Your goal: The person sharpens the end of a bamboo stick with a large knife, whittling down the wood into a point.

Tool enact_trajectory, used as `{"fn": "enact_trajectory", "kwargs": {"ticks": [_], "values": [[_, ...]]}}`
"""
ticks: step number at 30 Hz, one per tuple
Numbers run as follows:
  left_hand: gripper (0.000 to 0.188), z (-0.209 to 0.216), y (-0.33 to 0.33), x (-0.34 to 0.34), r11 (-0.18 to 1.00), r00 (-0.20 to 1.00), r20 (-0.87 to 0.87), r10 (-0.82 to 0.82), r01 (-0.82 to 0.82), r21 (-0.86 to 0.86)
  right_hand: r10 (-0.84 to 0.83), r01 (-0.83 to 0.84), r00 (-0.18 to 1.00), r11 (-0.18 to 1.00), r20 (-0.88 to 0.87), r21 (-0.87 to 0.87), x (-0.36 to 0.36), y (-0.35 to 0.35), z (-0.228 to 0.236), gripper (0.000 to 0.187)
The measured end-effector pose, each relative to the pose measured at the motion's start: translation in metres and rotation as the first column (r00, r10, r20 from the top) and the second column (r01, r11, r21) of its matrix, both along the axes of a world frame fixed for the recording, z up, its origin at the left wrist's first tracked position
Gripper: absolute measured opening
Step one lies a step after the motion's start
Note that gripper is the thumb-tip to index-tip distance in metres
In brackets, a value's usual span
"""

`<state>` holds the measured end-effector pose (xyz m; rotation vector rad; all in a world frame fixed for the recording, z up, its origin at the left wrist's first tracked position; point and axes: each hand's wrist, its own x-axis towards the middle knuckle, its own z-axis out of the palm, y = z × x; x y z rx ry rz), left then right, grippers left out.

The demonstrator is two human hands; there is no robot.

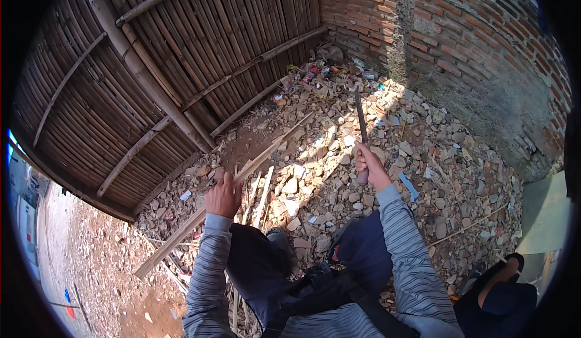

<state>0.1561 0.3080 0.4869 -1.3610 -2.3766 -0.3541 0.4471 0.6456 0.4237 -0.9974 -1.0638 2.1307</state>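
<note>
A long, pale split-bamboo strip runs slantwise across the left half of the view, its far end narrower and frayed. My left hand is closed around it near the middle. In my right hand is the handle of a machete, its dark, narrow blade pointing up and away over the rubble. Blade and strip are apart. Beneath my left hand, several thinner bamboo strips lie on the stones by my shoe.
Broken stones and rubble cover the ground. A bamboo-slat wall stands at the left and a brick wall at the right. Litter lies in their corner. Close by at lower right, another person is partly visible.
</note>
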Motion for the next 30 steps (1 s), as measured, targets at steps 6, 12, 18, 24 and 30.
{"fn": "enact_trajectory", "kwargs": {"ticks": [6,12,18,24,30], "values": [[0.03,0.007,0.041,0.017,0.99,0.98,0.151,-0.133,0.125,0.061,-0.286,0.286,0.958,0.958,0.006,-0.011,-0.006,0.002,-0.012,0.038],[0.031,-0.022,0.06,0.024,0.925,0.915,0.145,-0.377,0.362,0.119,-0.461,0.492,0.865,0.858,-0.2,0.15,0.012,0.007,0.017,0.035],[0.03,-0.031,0.07,0.03,0.886,0.872,0.159,-0.463,0.454,0.089,-0.516,0.551,0.828,0.822,-0.217,0.147,0.024,0.021,0.005,0.03],[0.032,-0.025,0.069,0.031,0.884,0.861,0.198,-0.468,0.453,0.12,-0.492,0.521,0.843,0.847,-0.217,0.104,0.018,0.018,0.008,0.02],[0.04,0.01,0.055,0.046,0.908,0.888,0.199,-0.415,0.416,0.041,-0.463,0.484,0.866,0.87,-0.189,0.089,0.015,0.019,0.003,0.019]]}}
